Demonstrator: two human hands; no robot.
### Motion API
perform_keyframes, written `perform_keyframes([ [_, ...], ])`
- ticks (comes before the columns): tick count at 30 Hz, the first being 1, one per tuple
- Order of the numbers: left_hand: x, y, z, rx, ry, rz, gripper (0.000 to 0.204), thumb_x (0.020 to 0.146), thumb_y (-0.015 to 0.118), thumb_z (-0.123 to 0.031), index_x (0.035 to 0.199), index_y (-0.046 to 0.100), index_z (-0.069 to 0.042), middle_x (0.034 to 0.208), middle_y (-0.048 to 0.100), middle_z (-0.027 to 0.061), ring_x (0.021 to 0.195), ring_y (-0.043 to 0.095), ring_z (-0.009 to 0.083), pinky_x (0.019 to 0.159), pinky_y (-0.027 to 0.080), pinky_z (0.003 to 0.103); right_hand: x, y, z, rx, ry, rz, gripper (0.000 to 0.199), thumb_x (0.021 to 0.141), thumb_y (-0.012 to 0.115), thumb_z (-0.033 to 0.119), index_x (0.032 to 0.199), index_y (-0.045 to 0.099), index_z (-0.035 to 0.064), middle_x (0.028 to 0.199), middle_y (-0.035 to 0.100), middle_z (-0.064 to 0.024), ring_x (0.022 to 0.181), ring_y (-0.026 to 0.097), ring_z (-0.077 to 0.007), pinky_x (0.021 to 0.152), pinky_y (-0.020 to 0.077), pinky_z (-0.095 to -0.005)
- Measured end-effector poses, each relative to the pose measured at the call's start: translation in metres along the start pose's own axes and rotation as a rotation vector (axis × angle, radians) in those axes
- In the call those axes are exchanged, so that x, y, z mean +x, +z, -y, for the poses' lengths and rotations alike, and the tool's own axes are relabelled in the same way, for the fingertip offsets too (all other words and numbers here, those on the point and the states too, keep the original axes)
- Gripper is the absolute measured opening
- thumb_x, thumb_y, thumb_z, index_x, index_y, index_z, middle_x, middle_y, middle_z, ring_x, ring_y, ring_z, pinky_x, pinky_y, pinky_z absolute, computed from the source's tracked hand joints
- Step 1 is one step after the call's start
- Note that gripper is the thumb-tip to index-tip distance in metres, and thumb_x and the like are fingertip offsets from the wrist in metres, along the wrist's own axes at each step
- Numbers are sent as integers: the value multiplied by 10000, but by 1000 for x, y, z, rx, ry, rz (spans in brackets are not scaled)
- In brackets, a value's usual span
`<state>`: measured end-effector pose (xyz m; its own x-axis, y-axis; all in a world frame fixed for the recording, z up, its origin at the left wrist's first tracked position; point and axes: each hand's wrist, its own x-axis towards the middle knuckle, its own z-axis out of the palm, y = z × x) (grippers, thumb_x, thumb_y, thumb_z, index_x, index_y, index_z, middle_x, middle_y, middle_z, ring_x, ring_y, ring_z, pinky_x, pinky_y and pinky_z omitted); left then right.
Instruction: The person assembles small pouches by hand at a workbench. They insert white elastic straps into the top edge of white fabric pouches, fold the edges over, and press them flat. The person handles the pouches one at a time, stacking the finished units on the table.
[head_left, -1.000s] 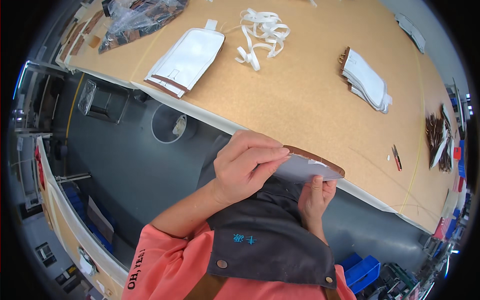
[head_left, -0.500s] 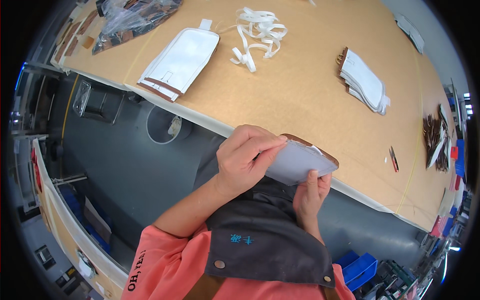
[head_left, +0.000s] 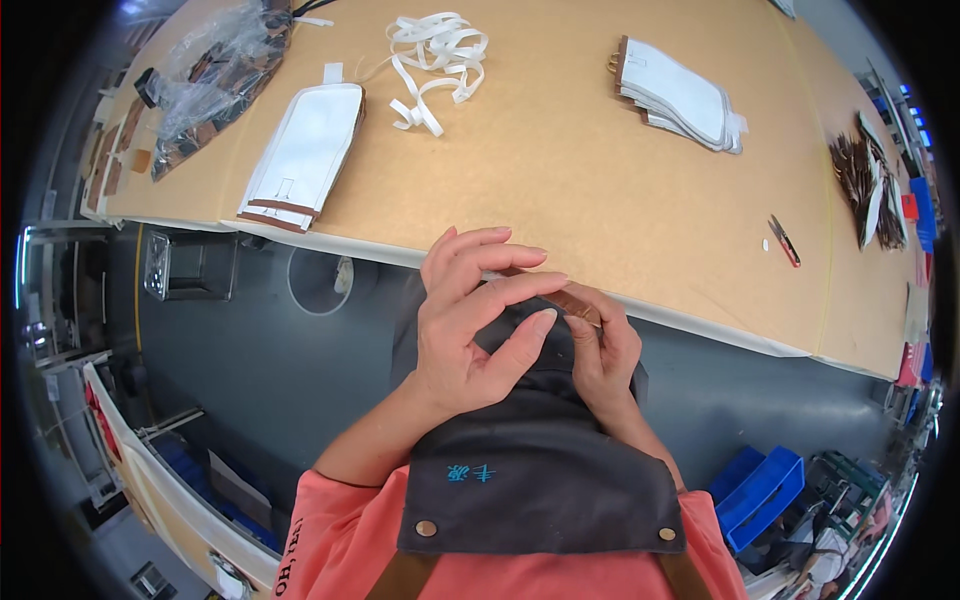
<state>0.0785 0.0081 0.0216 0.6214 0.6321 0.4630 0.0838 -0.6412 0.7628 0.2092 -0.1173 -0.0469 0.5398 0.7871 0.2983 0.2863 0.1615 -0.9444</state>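
Just beyond the table's near edge, my right hand point(head_left: 605, 350) pinches a flat brown-edged piece point(head_left: 585, 308) between thumb and fingers. It is seen almost edge-on, mostly hidden behind my hands. My left hand point(head_left: 455, 325) is raised beside it with fingers spread; its fingertips are close to the piece, and I cannot tell whether they touch it. On the table to the left lies a stack of white panels point(head_left: 305, 145) with brown edges. Farther right is a second, fanned stack of similar panels point(head_left: 675, 90) with metal rings at one end.
A tangle of white tape point(head_left: 440, 50) lies on the tan table point(head_left: 530, 170). A clear plastic bag point(head_left: 210, 95) is at far left. To the right are a small red-and-black handled tool point(head_left: 786, 242) and a bundle of brown strips point(head_left: 865, 185). A round bin point(head_left: 320, 280) stands below.
The piece has turned from showing its pale face to nearly edge-on. My left hand has let go its pinch and spread its fingers. The view has shifted, so the table's things appear higher.
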Motion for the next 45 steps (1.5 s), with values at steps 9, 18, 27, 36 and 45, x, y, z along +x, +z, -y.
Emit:
perform_keyframes([
  [9, -12, -6, -14, -272, -264, 139, 217, 791, 773, -54, 991, 785, -135, 1041, 669, 5, 1115, 556, 217, 1068, 399, 395, -8, -5, 6, -99, -114, 27, 241, 901, 639, -35, 1139, 666, -4, 1071, 724, -149, 928, 712, -278, 803, 564, -323],
  [18, -19, -2, -11, -144, -244, 98, 187, 829, 766, -107, 1015, 774, -131, 1001, 677, 6, 1096, 578, 242, 1047, 397, 397, -11, -6, 22, -102, -102, 10, 238, 906, 661, 8, 1144, 667, 5, 1015, 730, -145, 862, 723, -285, 735, 562, -326],
  [27, -38, 1, -20, 221, 124, -194, 282, 797, 812, -116, 1059, 720, -64, 960, 673, 45, 966, 620, 220, 977, 424, 396, -11, -10, 34, -351, -225, -32, 317, 852, 720, 32, 1164, 665, 17, 1020, 730, -156, 844, 726, -292, 712, 585, -347],
  [36, -59, 21, -36, -715, -546, -98, 103, 927, 679, -9, 1025, 648, 1, 938, 667, 7, 823, 587, 45, 737, 467, 197, -14, -14, 37, -502, -473, -113, 357, 788, 686, -49, 1142, 682, -3, 1057, 737, -154, 981, 731, -285, 810, 605, -355],
  [45, -85, 15, -35, -710, -601, 62, 153, 946, 657, -25, 1098, 664, -9, 1051, 665, 29, 953, 591, 76, 810, 461, 226, -31, -37, 7, -253, -576, -179, 190, 932, 560, -52, 1105, 583, 24, 1102, 712, -182, 1051, 694, -316, 1014, 470, -536],
])
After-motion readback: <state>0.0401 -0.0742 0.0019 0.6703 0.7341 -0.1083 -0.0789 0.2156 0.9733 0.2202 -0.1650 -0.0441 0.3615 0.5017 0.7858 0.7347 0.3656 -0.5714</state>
